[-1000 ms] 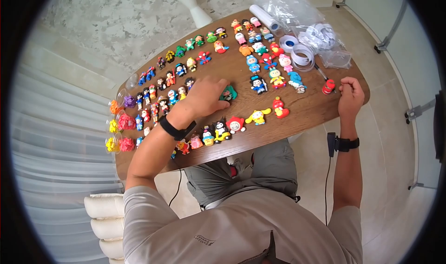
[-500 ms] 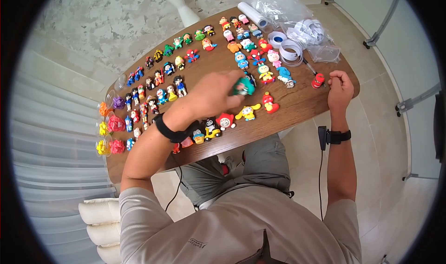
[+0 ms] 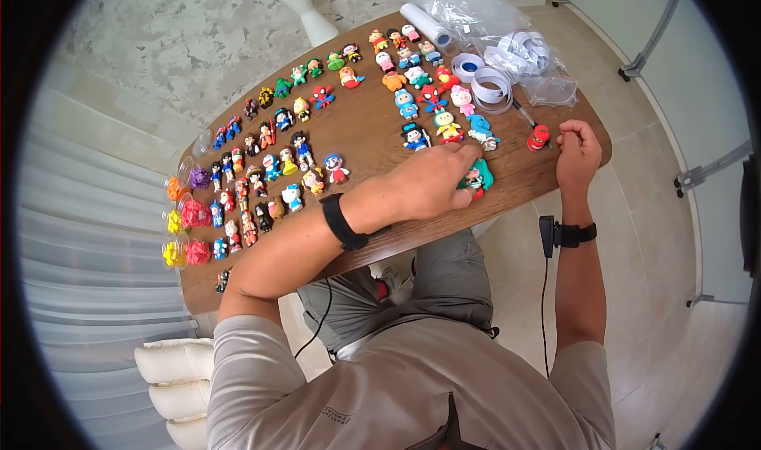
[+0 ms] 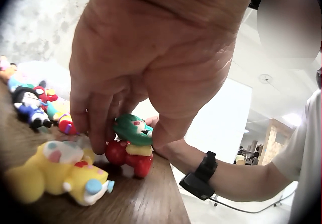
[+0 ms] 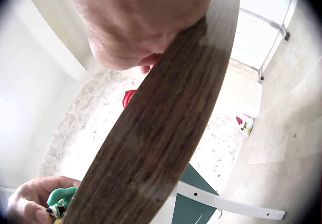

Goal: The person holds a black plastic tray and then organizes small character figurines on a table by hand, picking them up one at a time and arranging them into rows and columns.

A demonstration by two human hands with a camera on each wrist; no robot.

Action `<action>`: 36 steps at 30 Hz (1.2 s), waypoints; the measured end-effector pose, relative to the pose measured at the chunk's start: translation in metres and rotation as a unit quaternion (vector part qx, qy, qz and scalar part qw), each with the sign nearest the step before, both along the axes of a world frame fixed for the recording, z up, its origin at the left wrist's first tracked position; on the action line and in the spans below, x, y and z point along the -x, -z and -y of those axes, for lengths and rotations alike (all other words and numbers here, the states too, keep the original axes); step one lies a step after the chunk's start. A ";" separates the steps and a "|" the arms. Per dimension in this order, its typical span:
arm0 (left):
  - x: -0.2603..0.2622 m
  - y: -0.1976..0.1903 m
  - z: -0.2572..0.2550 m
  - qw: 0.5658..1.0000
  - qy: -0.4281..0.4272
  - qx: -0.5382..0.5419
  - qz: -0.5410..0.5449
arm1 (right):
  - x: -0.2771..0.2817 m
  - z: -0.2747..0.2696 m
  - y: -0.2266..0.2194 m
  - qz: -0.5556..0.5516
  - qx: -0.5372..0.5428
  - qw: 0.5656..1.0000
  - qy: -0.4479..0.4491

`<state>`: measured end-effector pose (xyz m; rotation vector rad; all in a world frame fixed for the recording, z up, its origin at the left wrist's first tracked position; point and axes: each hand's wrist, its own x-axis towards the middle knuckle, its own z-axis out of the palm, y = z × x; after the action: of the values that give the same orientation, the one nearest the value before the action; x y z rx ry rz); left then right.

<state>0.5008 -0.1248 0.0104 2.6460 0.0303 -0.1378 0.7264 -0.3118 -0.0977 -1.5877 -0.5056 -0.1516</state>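
Observation:
My left hand [image 3: 434,184] pinches a green-haired toy figurine [image 3: 480,176] between thumb and fingers, near the front right of the table. In the left wrist view, that figurine [image 4: 135,128] overlaps a red figurine [image 4: 130,158] standing right below it. A yellow figurine [image 4: 58,168] with long ears lies beside them on the wood. In the head view my left hand and forearm hide part of the front row. At the right table edge rests my right hand [image 3: 581,153], fingers loosely curled and holding nothing. Close by it is a small red object [image 3: 539,138].
Several rows of figurines [image 3: 289,158] cover the left side, with another group [image 3: 432,97] at the right. White tape rolls [image 3: 491,89], a crumpled clear bag [image 3: 468,10] and a white roll [image 3: 426,26] occupy the back right. Clear cups with coloured pieces [image 3: 196,212] stand far left.
My left hand has carried the green-haired figurine from mid-table rightward, then down toward the front row by the red figurine. The right hand has stayed at the table edge.

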 end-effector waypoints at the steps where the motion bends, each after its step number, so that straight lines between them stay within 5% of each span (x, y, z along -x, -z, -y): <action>1: -0.001 0.000 -0.001 1.000 -0.001 -0.001 0.000 | 0.000 0.001 0.000 0.001 -0.001 1.000 -0.001; 9: 0.014 -0.021 -0.076 0.987 -0.069 -0.105 0.104 | 0.000 0.003 0.004 0.010 -0.018 1.000 -0.010; 14: 0.036 -0.019 -0.156 0.966 -0.185 -0.176 0.028 | 0.000 -0.001 0.001 0.012 -0.017 1.000 -0.009; 26: 0.020 -0.024 -0.084 0.991 -0.040 -0.109 0.062 | -0.001 0.002 0.003 0.028 -0.019 0.999 -0.021; 33: 0.024 -0.019 -0.184 0.973 -0.164 -0.159 0.023 | 0.002 0.003 -0.001 0.001 -0.023 0.999 -0.032; 36: 0.032 -0.010 -0.203 0.977 -0.127 -0.169 0.012 | 0.004 0.002 -0.002 0.005 -0.025 0.999 -0.022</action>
<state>0.4687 0.0787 0.0205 2.9503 0.4164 -0.0151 0.7225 -0.3133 -0.0954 -1.5259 -0.5394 -0.1384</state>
